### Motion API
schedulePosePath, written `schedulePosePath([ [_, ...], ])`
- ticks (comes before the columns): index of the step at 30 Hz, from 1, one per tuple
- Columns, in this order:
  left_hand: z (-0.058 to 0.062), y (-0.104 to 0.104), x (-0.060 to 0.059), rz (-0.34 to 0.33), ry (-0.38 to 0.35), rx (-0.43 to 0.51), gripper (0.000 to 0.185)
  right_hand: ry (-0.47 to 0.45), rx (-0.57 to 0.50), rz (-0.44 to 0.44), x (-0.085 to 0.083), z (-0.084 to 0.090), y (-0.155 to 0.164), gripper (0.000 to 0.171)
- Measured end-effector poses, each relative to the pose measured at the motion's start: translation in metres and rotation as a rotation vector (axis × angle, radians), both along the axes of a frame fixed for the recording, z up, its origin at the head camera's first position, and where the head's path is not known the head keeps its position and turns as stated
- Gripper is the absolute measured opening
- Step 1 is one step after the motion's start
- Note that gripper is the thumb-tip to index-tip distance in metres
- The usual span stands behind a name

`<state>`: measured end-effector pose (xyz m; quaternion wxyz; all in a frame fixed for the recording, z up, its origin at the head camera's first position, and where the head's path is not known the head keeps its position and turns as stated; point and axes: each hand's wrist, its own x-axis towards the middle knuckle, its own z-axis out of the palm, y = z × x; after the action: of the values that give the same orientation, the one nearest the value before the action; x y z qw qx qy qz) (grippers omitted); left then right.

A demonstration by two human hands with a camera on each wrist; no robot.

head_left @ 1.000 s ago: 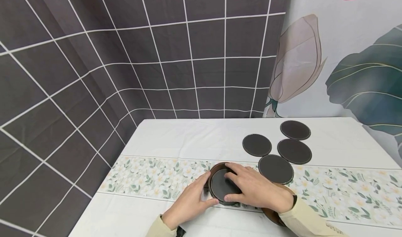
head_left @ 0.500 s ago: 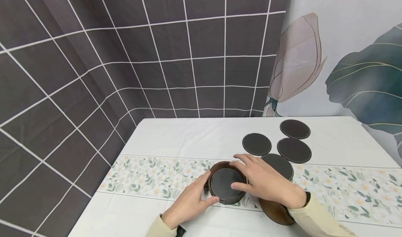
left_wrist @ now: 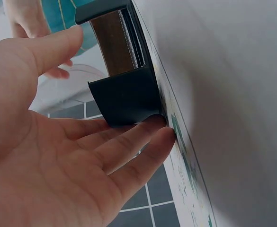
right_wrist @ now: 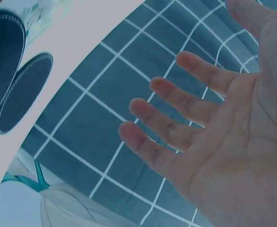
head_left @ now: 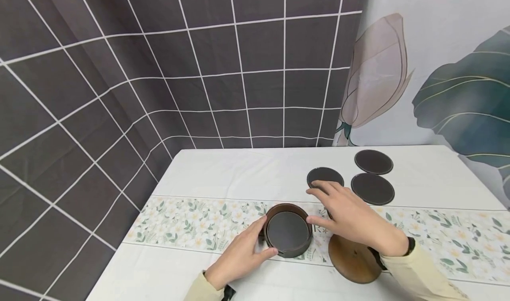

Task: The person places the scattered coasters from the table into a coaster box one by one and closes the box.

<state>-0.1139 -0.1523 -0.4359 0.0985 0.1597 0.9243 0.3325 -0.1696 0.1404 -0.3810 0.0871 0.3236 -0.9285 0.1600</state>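
A round dark coaster holder (head_left: 292, 250) with a brown inner wall stands upright on the table, a black coaster (head_left: 287, 231) lying inside. My left hand (head_left: 243, 254) holds its left side, thumb at the front rim and fingers behind. The left wrist view shows a gap in the holder's (left_wrist: 129, 94) wall, between thumb and fingers. My right hand (head_left: 350, 214) hovers to the right with fingers spread, holding nothing. It partly covers one loose black coaster (head_left: 324, 174) and nearly hides another beneath it.
Two more black coasters (head_left: 373, 161) (head_left: 372, 189) lie flat at the back right. A round brown disc (head_left: 352, 259) rests below my right wrist. A floral strip (head_left: 191, 223) crosses the white table (head_left: 223, 172); a dark grid-patterned curtain (head_left: 215, 88) hangs behind.
My right hand has left the holder and moved right and away from me over the loose coasters, uncovering the coaster inside and more of the brown disc. My left hand has stayed put.
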Motion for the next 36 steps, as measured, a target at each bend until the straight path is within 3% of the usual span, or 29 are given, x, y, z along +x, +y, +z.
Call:
schedulePosePath([
  [8, 0.001, 0.000, 0.001, -0.003, 0.013, -0.006, 0.083, -0.084, 0.036, -0.076, -0.005, 0.002, 0.016, 0.067],
  [24, 0.000, 0.000, 0.001, -0.008, 0.003, -0.006, 0.084, -0.209, 0.093, -0.174, -0.027, -0.023, 0.040, 0.076],
  [36, 0.000, 0.001, 0.001, -0.010, 0.009, -0.009, 0.084, -0.353, 0.143, -0.244, -0.038, -0.037, 0.052, 0.085],
])
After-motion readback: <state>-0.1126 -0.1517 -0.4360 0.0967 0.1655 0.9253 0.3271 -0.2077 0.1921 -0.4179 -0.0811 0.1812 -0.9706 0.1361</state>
